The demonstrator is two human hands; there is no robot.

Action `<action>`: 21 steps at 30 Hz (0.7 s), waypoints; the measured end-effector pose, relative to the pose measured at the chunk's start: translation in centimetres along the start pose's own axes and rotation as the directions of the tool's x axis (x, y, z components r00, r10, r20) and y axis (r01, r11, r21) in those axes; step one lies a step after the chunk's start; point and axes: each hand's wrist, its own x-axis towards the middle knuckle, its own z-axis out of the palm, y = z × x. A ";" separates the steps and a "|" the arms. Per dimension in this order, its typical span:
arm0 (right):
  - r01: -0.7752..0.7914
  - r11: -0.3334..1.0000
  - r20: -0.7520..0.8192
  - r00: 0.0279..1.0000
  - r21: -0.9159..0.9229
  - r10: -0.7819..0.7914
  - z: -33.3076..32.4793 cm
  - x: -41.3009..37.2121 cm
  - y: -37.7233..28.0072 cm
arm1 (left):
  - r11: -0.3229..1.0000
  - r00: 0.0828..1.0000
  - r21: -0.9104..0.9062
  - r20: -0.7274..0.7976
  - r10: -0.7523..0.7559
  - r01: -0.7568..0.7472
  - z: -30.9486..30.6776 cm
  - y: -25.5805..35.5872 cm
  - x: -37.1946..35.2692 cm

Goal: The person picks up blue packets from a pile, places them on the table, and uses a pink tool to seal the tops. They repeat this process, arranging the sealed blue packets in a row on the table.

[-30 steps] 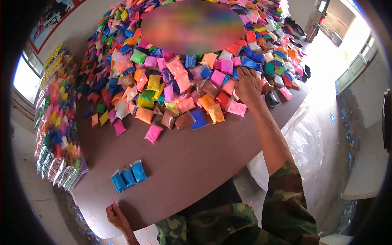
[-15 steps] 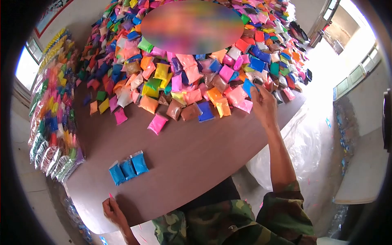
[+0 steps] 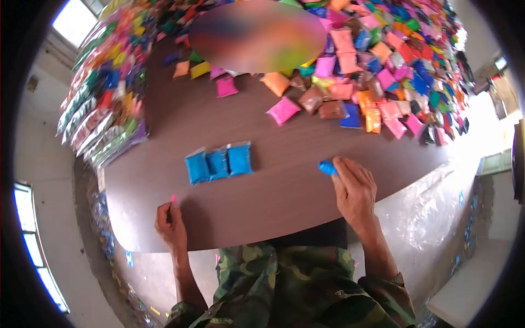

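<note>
My right hand is closed around a small blue packet, held above the right part of the table; most of the packet is hidden by the fingers. My left hand is closed near the table's front edge. A small pointed pink piece sticks up from its fingers, too small to identify. Between the hands and farther back, three clear-wrapped blue packets lie side by side in a slightly overlapping row.
A big heap of colourful packets covers the far side of the brown table. Bundles of filled clear bags are stacked at the left edge. Clear plastic sheeting lies beyond the right edge. A blurred oval hides part of the heap.
My right hand has drawn back from the heap with a blue packet in it. The view has shifted, while my left hand still holds the pink piece.
</note>
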 end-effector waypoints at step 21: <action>0.154 0.986 0.413 0.903 -0.058 -0.116 1.6 0.2 -4.5 | 0.999 0.999 0.020 0.032 -0.038 0.037 -0.2 1.8 -0.1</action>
